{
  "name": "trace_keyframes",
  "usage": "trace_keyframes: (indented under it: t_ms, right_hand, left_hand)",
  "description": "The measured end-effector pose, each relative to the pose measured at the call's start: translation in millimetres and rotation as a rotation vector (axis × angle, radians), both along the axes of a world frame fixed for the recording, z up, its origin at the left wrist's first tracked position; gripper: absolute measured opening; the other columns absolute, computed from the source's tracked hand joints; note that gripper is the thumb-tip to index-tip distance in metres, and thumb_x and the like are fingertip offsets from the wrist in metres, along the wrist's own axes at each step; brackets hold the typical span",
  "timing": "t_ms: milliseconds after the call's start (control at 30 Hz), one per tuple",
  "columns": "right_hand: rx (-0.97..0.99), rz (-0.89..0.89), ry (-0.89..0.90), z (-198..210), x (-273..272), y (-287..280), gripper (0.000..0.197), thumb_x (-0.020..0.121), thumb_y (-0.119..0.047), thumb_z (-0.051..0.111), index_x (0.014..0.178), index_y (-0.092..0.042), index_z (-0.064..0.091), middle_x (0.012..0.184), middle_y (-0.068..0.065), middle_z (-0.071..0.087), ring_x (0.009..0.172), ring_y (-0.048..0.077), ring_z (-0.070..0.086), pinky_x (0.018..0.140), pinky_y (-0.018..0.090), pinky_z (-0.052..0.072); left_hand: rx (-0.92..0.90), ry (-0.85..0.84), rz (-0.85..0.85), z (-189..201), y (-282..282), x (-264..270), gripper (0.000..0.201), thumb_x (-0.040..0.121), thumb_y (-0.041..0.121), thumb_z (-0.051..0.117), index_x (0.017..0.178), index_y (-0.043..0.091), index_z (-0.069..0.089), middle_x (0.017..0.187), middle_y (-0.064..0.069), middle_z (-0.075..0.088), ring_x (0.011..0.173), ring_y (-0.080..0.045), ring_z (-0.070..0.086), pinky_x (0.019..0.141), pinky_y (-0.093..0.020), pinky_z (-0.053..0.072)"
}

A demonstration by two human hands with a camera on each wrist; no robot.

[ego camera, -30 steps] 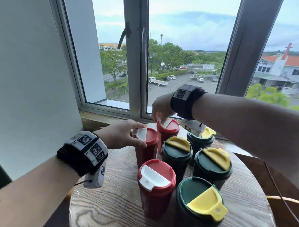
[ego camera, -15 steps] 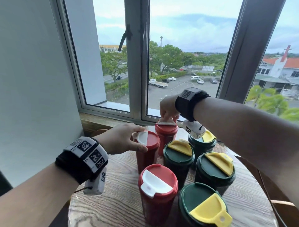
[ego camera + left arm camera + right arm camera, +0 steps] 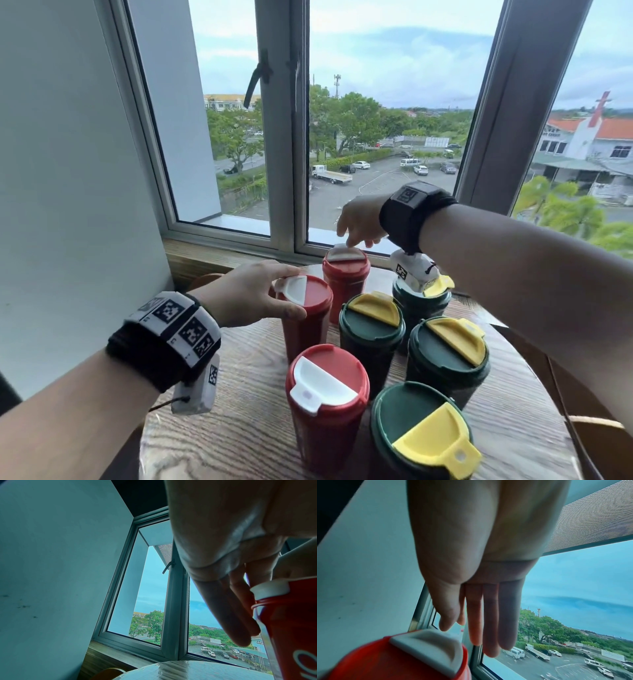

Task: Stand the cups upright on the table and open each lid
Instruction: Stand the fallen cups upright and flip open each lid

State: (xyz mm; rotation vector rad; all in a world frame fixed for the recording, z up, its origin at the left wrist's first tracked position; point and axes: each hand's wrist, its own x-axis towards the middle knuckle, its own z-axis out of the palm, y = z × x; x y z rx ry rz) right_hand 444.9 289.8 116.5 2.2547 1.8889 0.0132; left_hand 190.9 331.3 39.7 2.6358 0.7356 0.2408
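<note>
**Standing upright: seven cups by the window**

Standing on the round wooden table [image 3: 239, 428], all upright: three red cups with white flaps, four green cups with yellow flaps.

Gripping the middle red cup [image 3: 306, 318] at its lid: left hand [image 3: 251, 294], thumb curled along the near side of the rim, other fingers on the far side by the white flap [image 3: 294, 287]. Seen from the left wrist camera: fingers [image 3: 229, 609] reaching down behind the same cup [image 3: 291, 635], beside the white tab [image 3: 270, 590] at the lid edge. Flap lying flat on the lid.

Hovering over the far red cup [image 3: 346, 277], next to the window frame [image 3: 281, 137]: right hand [image 3: 361, 221], fingers pointing down and loosely spread, nothing held. Fingertips just above or touching the white flap [image 3: 344, 253]; cannot tell which. From the right wrist camera: straight fingers [image 3: 489, 622] hanging past the far edge of the cup's lid [image 3: 402, 660], the flap [image 3: 429, 646] raised off the red top at an angle.

Nearest, at the table's front: a red cup [image 3: 327, 407] with flap down, and just beside it on the right a green cup [image 3: 421, 435] with flap down. Behind those, three more green cups clustered close together, one [image 3: 371, 325] just beside the middle red cup, another [image 3: 448, 353] to its right, the last [image 3: 421, 301] partly hidden under the right wrist camera.
</note>
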Motion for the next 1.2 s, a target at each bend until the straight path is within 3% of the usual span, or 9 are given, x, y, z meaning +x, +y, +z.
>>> trace_keyframes:
  t_ms: [100, 200, 333, 433, 533, 633, 833, 1100, 1200]
  right_hand:
    - [0.081, 0.033, 0.025, 12, 6, -24, 0.039, 0.089, -0.030, 0.069, 0.127, -0.021, 0.066, 0.090, 0.003, 0.077, 0.078, 0.021, 0.074, 0.077, 0.035, 0.061]
    - [0.068, 0.158, 0.042, 17, -4, -64, 0.036, 0.086, -0.038, 0.070, 0.120, -0.028, 0.069, 0.101, -0.009, 0.075, 0.091, 0.013, 0.068, 0.088, 0.037, 0.056]
    - [-0.090, 0.206, 0.152, 10, -31, -121, 0.044, 0.082, -0.042, 0.074, 0.125, -0.035, 0.065, 0.111, -0.017, 0.070, 0.095, 0.005, 0.064, 0.079, 0.024, 0.050]
    - [-0.076, 0.177, 0.162, -2, -39, -141, 0.048, 0.080, -0.043, 0.077, 0.126, -0.037, 0.064, 0.098, -0.023, 0.061, 0.091, 0.001, 0.058, 0.072, 0.014, 0.045]
    - [-0.073, 0.210, 0.161, -6, -39, -148, 0.059, 0.076, -0.044, 0.078, 0.132, -0.038, 0.060, 0.121, -0.016, 0.065, 0.108, 0.008, 0.063, 0.091, 0.025, 0.051]
    - [-0.113, 0.208, 0.169, -9, -39, -148, 0.066, 0.071, -0.046, 0.080, 0.134, -0.038, 0.059, 0.129, -0.010, 0.064, 0.116, 0.014, 0.062, 0.100, 0.035, 0.051]
    - [-0.091, 0.166, 0.239, -19, -46, -144, 0.076, 0.058, -0.046, 0.087, 0.130, -0.038, 0.063, 0.130, -0.005, 0.064, 0.117, 0.018, 0.062, 0.100, 0.041, 0.052]
    - [-0.188, 0.190, 0.115, -6, -59, -147, 0.073, 0.058, -0.057, 0.080, 0.126, -0.036, 0.064, 0.127, -0.007, 0.065, 0.116, 0.018, 0.062, 0.100, 0.040, 0.051]
    - [-0.200, 0.178, 0.072, -2, -61, -146, 0.071, 0.059, -0.057, 0.080, 0.125, -0.036, 0.065, 0.121, -0.010, 0.066, 0.111, 0.016, 0.063, 0.098, 0.038, 0.052]
  left_hand:
    - [0.015, -0.004, -0.008, 2, -3, 2, 0.089, 0.069, 0.065, 0.077, 0.147, 0.033, 0.049, 0.138, 0.006, 0.062, 0.108, -0.009, 0.059, 0.092, -0.027, 0.046]
    - [0.046, 0.021, -0.011, 5, -6, 1, 0.103, 0.058, 0.081, 0.069, 0.147, 0.033, 0.049, 0.137, 0.005, 0.063, 0.113, -0.012, 0.060, 0.096, -0.029, 0.047]
    - [0.149, 0.021, 0.023, 9, -17, -4, 0.102, 0.066, 0.081, 0.063, 0.149, 0.025, 0.047, 0.147, 0.005, 0.053, 0.129, -0.012, 0.051, 0.097, -0.025, 0.036]
    - [0.199, -0.126, 0.037, 16, -39, -17, 0.092, 0.071, 0.083, 0.053, 0.144, 0.028, 0.053, 0.142, 0.008, 0.054, 0.124, -0.008, 0.051, 0.095, -0.025, 0.038]
    - [0.146, -0.237, 0.013, 20, -73, -33, 0.073, 0.076, 0.081, 0.053, 0.132, 0.035, 0.063, 0.123, 0.022, 0.061, 0.103, 0.005, 0.058, 0.082, -0.020, 0.046]
    - [0.087, -0.165, -0.035, 19, -105, -43, 0.074, 0.073, 0.087, 0.048, 0.126, 0.038, 0.066, 0.109, 0.023, 0.064, 0.100, 0.005, 0.061, 0.082, -0.025, 0.053]
    - [0.128, 0.039, -0.040, 7, -131, -41, 0.092, 0.064, 0.090, 0.055, 0.139, 0.037, 0.055, 0.126, 0.023, 0.056, 0.108, 0.005, 0.051, 0.096, -0.025, 0.047]
    - [0.086, 0.036, -0.060, 15, -123, -41, 0.073, 0.081, 0.046, 0.073, 0.148, 0.028, 0.050, 0.141, 0.014, 0.054, 0.122, -0.004, 0.053, 0.103, -0.024, 0.041]
    - [0.095, 0.071, -0.038, 9, -121, -42, 0.090, 0.069, 0.073, 0.068, 0.147, 0.035, 0.047, 0.146, 0.014, 0.047, 0.133, -0.005, 0.044, 0.111, -0.030, 0.037]
